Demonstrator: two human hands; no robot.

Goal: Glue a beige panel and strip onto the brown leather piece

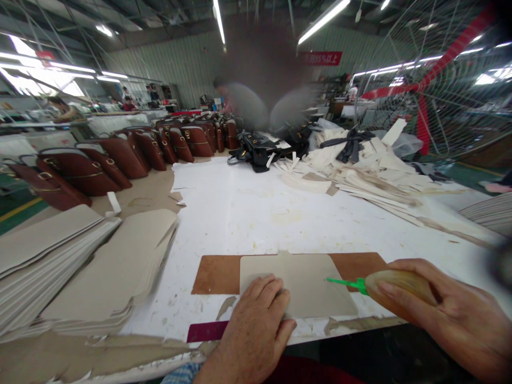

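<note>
Stacks of cut grey panels lie fanned at nine o'clock, within reach. Dead centre, the left hand presses flat, fingers together, on a grey panel over a brown board, seemingly pinning it. At three o'clock the right hand is clamped around a squeeze bottle, its green nozzle lying over the panel; what the bottle holds is not visible.

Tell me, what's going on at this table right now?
A person is working at a white table. Their left hand presses flat on a grey card panel that lies on a brown board. Their right hand holds a squeeze bottle, its green nozzle pointing at the panel. Stacks of similar grey panels sit to the left, with a row of dark red handbags behind them.
</note>
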